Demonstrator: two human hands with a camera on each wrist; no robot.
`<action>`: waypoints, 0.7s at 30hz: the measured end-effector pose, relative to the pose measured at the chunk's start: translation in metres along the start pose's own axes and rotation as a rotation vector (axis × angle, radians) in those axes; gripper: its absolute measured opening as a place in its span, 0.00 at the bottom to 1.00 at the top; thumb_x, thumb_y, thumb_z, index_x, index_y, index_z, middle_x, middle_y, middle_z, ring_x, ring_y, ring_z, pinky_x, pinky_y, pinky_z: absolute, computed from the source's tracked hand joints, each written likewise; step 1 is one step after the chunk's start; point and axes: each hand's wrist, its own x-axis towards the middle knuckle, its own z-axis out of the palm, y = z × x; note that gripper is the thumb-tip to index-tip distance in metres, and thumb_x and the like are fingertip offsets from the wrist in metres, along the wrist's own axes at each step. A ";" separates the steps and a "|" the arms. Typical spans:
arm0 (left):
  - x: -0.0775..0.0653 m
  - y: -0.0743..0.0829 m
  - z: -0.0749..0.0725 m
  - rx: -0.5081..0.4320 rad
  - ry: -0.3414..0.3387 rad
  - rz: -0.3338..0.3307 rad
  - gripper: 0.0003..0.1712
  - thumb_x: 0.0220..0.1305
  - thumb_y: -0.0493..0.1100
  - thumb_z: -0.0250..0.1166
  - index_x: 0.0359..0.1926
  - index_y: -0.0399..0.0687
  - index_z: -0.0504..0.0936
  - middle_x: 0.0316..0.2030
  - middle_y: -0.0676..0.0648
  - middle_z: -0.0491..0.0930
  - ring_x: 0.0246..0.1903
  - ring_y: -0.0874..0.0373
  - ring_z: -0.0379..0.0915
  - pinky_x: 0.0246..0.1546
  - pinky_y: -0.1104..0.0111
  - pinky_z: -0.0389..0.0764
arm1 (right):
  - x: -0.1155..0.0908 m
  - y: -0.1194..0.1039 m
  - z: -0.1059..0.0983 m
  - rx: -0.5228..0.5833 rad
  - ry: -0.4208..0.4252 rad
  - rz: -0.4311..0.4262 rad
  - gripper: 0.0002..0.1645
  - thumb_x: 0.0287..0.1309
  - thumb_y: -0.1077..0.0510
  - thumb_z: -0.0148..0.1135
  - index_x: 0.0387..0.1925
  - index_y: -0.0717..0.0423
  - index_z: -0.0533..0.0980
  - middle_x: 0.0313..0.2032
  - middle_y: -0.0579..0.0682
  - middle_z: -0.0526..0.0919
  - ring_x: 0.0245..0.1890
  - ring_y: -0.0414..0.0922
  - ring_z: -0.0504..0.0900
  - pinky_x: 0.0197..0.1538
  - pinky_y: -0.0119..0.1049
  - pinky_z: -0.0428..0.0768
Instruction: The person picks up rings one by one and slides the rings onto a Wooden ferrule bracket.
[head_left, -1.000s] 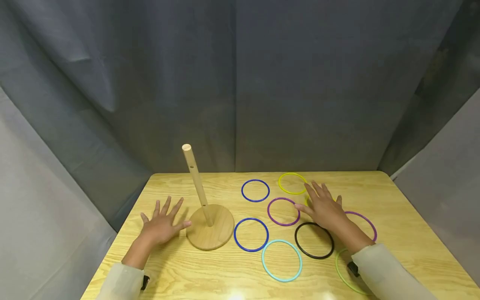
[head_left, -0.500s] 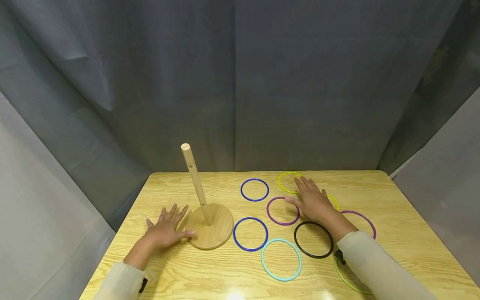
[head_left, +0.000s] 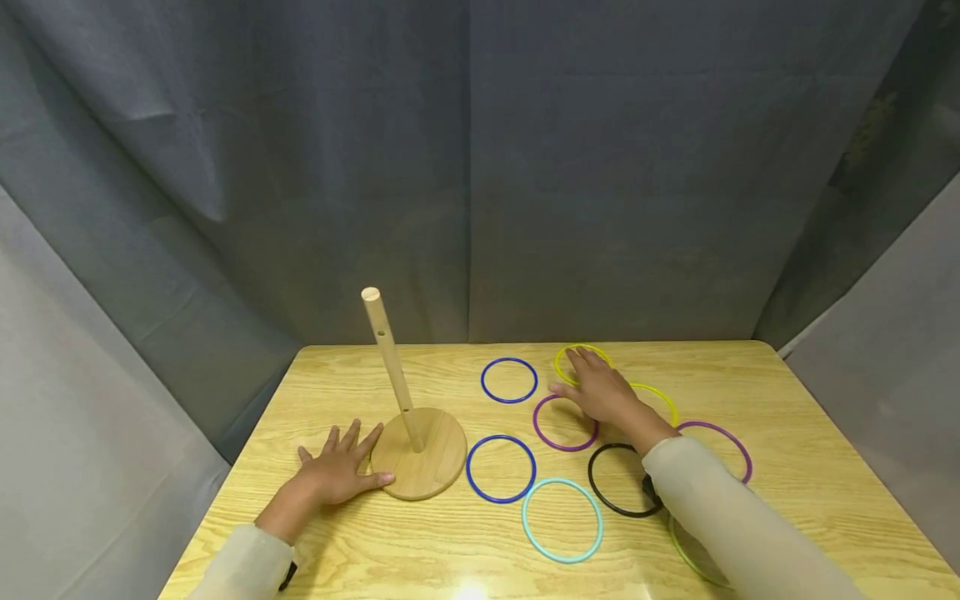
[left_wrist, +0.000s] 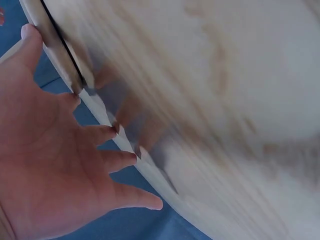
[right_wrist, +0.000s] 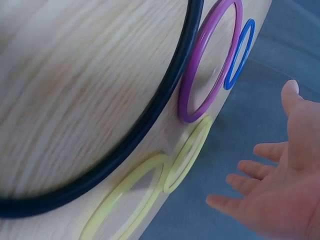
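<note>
My left hand (head_left: 337, 471) spreads its fingers beside the wooden stand's round base (head_left: 431, 467), thumb tip right at the rim. In the left wrist view, that thumb lies along the edge of the base (left_wrist: 56, 47). An upright wooden post (head_left: 393, 362) rises from it. My right hand (head_left: 602, 393) is stretched over the table, fingertips overlapping the far yellow ring (head_left: 557, 367) in the head view. Its thumb overlaps the back of a purple ring (head_left: 567, 450). In the right wrist view, the right hand (right_wrist: 280, 185) has extended fingers, holding nothing.
Around them lie two blue rings (head_left: 509, 402), a light-blue ring (head_left: 525, 518), a black ring (head_left: 591, 475), a second yellow ring (head_left: 677, 412), another purple ring (head_left: 750, 467) and a green ring (head_left: 675, 546) partly under the right sleeve. Grey curtains (head_left: 600, 183) hang behind the table (head_left: 420, 550).
My right hand has moved left over the far yellow ring, uncovering the second yellow one. My left hand has shifted slightly right and nearer, its thumb now at the base's edge.
</note>
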 end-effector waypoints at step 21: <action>0.000 -0.003 0.005 -0.032 -0.023 0.005 0.55 0.65 0.80 0.53 0.84 0.66 0.45 0.82 0.35 0.37 0.78 0.24 0.30 0.59 0.16 0.43 | 0.057 -0.024 0.022 0.016 -0.047 -0.043 0.48 0.76 0.38 0.54 0.80 0.63 0.52 0.78 0.67 0.55 0.78 0.66 0.54 0.75 0.64 0.58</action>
